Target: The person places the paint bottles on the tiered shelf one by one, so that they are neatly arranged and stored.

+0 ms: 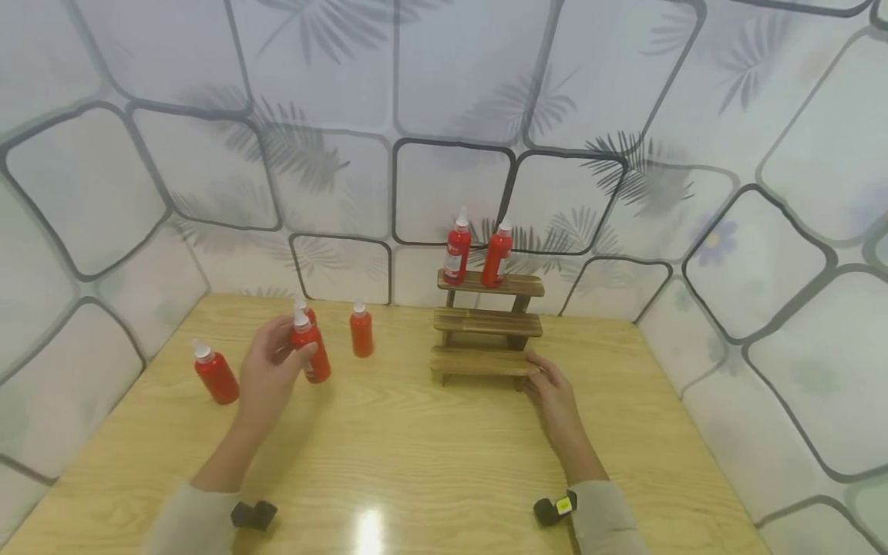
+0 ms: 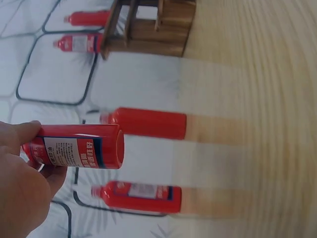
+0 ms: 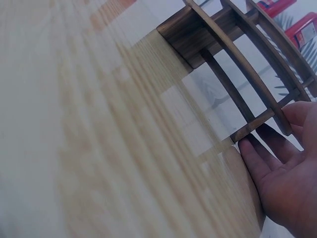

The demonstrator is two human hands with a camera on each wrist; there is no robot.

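Observation:
My left hand (image 1: pixel 267 374) grips a red bottle (image 1: pixel 315 356) with a white nozzle cap near its upper part. In the left wrist view, its printed label (image 2: pixel 69 151) faces the camera and its base hangs clear of the tabletop. Behind it, another red bottle (image 1: pixel 310 314) is mostly hidden. At the right end of a three-tier wooden step shelf (image 1: pixel 486 361), my right hand (image 1: pixel 557 401) holds the lowest board, fingers over and under its end. Two red bottles, one on the left (image 1: pixel 456 258) and one on the right (image 1: pixel 496 258), stand on the top tier.
One red bottle (image 1: pixel 361 333) stands on the wooden table (image 1: pixel 388 447) between my left hand and the shelf. Another red bottle (image 1: pixel 218 378) stands left of my left hand. A patterned wall covering (image 1: pixel 333 185) rises behind the table and along both sides.

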